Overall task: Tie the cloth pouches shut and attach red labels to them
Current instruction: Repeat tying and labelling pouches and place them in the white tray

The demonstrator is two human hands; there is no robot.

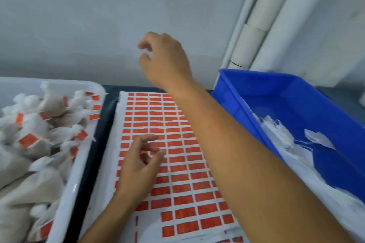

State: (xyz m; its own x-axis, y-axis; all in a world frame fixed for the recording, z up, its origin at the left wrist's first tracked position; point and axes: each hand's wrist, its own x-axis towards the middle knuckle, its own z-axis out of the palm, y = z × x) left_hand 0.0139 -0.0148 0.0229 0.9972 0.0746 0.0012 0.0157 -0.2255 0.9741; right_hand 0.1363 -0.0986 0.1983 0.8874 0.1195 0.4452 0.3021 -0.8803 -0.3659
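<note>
- Wall (79,16), pale, behind both hands; white pipes (262,16) run up it beyond the right hand.
- Label sheet (177,163), white with rows of red labels (182,167), lies under both forearms.
- Blue bin (325,108), right of the right arm, holds loose white cloth pieces (280,134).
- White tray (79,175), left of the left hand, is piled with tied cloth pouches (29,163) bearing red tags.
- Right hand (164,57) is raised above the sheet's far edge, fingers loosely curled, holding nothing visible.
- Left hand (138,165) hovers over the labels, fingers relaxed and half-bent, gripping nothing.
</note>
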